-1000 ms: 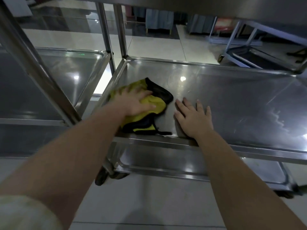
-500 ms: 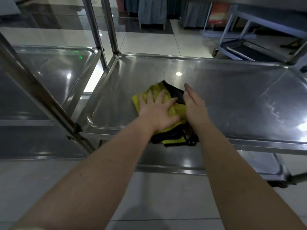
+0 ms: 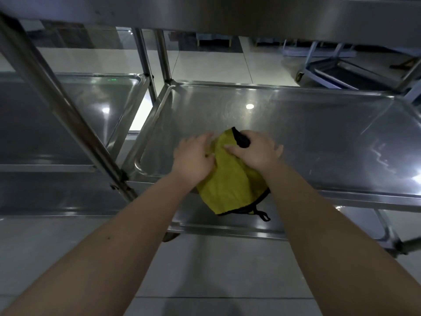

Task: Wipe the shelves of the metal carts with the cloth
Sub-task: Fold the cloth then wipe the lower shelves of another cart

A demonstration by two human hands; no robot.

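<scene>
Where the shiny metal cart shelf point(image 3: 319, 137) ends at the front, we see a yellow cloth with a black edge point(image 3: 230, 185). It lies half on the shelf and half hanging over the front rim. Our left hand point(image 3: 193, 160) touches the left side of the cloth. Its fingers point(image 3: 204, 139) look blurry, so we cannot tell if they pinch the cloth or just lie on it. Our right hand point(image 3: 257, 153) is on the far end of the cloth. Its fingers are bent round the black part there and hold it. A thin black loop point(image 3: 263, 215) dangles from the near end of the cloth, above the lower metal shelf point(image 3: 239, 224). Just to the left stands a second metal cart point(image 3: 79, 115). A slanted metal post point(image 3: 57, 96) crosses in front of it. Grey floor tiles point(image 3: 205, 270) are below.
</scene>
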